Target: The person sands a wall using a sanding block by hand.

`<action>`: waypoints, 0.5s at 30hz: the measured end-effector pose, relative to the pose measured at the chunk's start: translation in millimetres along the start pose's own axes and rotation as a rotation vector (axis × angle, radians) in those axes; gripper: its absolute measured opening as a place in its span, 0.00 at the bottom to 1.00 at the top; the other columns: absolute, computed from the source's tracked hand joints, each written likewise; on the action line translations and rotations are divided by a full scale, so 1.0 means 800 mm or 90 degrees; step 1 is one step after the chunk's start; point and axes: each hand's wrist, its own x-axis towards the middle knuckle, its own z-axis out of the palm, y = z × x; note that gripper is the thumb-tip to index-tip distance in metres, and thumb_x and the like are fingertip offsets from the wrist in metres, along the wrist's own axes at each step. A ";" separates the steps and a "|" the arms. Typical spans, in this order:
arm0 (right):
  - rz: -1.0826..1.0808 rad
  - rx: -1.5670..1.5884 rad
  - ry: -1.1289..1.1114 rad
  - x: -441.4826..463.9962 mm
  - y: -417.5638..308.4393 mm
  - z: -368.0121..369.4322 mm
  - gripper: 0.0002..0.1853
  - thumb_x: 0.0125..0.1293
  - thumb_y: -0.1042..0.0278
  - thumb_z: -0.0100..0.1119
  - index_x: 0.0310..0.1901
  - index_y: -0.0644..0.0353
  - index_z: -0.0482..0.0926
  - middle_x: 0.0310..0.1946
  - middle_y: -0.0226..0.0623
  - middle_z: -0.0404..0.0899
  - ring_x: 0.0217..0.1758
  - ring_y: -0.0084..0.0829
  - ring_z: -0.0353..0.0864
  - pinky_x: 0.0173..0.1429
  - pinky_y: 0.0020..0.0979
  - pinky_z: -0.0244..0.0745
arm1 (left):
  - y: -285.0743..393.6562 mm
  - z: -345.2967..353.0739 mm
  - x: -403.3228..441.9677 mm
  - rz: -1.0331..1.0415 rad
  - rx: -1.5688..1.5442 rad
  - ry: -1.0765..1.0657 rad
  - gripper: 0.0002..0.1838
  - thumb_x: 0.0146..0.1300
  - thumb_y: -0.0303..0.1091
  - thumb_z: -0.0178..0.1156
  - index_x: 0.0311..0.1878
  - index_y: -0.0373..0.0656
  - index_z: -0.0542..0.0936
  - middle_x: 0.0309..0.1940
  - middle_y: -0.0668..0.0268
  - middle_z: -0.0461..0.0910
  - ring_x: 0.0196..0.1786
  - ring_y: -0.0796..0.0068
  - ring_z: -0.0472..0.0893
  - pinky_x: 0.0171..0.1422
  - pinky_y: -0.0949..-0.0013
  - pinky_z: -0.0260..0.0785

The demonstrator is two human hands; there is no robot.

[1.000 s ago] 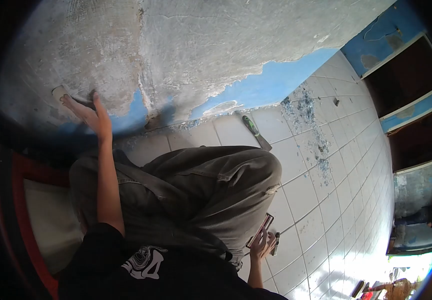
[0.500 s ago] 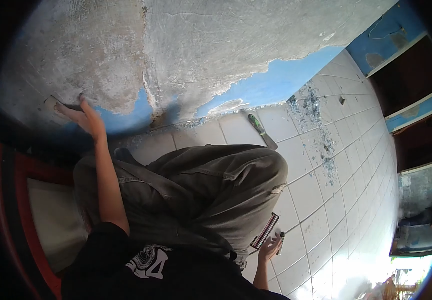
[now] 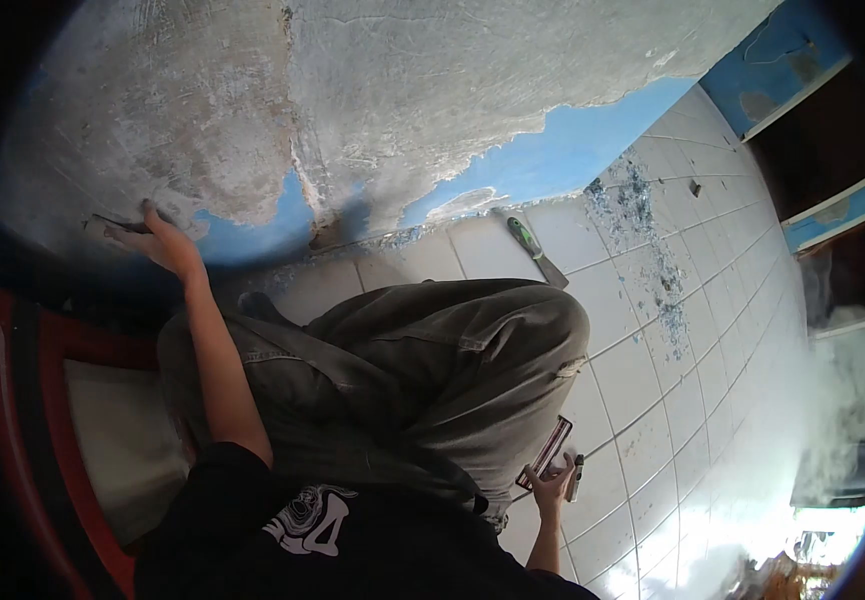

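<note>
Head view: dark lens edges cut off the corners, and the room tilted sideways.
Wall (image 3: 382, 90): bare grey and scratched over most of its face, with blue paint (image 3: 572, 140) left low down; its top ran out of view.
Floor (image 3: 642, 440): white tiles, washed out by glare at the lower right.
Trousers (image 3: 402, 350): bent knees hid the tiles beneath.
Shirt (image 3: 222, 540): black, cut off at the bottom edge.
Red frame (image 3: 70, 430): at the left, partly in shadow; its kind was unclear.
Haze (image 3: 847, 400): whitish, at the far right, blurring the dark shapes behind.
Left hand (image 3: 164, 243): at the wall, closed around a flat piece, thumb on the near side.
Right hand (image 3: 552, 487): low beside the knee, fingers curled; whether it gripped or only touched was impossible to tell.
Scraper (image 3: 537, 250): on the tiles near the wall, well apart from both hands.
Box (image 3: 557, 440): dark red, its lower end behind the right fingers.
Flat piece (image 3: 117, 223): between left fingers and wall, mostly covered, showing a thin dark edge.
Stick (image 3: 577, 478): short, just beside the right hand; too small to identify.
</note>
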 end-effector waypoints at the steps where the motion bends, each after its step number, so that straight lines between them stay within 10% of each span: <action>1: 0.000 0.001 -0.001 0.000 0.001 0.002 0.49 0.35 0.59 0.76 0.59 0.61 0.58 0.31 0.33 0.64 0.32 0.26 0.64 0.36 0.27 0.66 | 0.000 -0.001 0.002 -0.017 -0.002 0.006 0.45 0.57 0.42 0.52 0.66 0.29 0.37 0.67 0.44 0.38 0.70 0.53 0.46 0.70 0.63 0.44; 10: -0.178 -0.078 0.088 0.005 0.034 0.023 0.55 0.31 0.60 0.76 0.62 0.62 0.53 0.33 0.34 0.63 0.31 0.27 0.62 0.34 0.28 0.65 | 0.007 0.005 -0.011 -0.044 -0.025 -0.013 0.45 0.58 0.40 0.53 0.66 0.29 0.34 0.67 0.43 0.38 0.69 0.55 0.49 0.69 0.65 0.47; 15: 0.071 0.114 0.007 0.006 0.027 0.014 0.49 0.40 0.57 0.74 0.62 0.61 0.55 0.31 0.34 0.65 0.30 0.26 0.64 0.35 0.28 0.66 | 0.008 0.005 -0.011 -0.028 -0.032 -0.019 0.46 0.58 0.40 0.53 0.66 0.29 0.34 0.67 0.42 0.38 0.69 0.54 0.49 0.69 0.64 0.47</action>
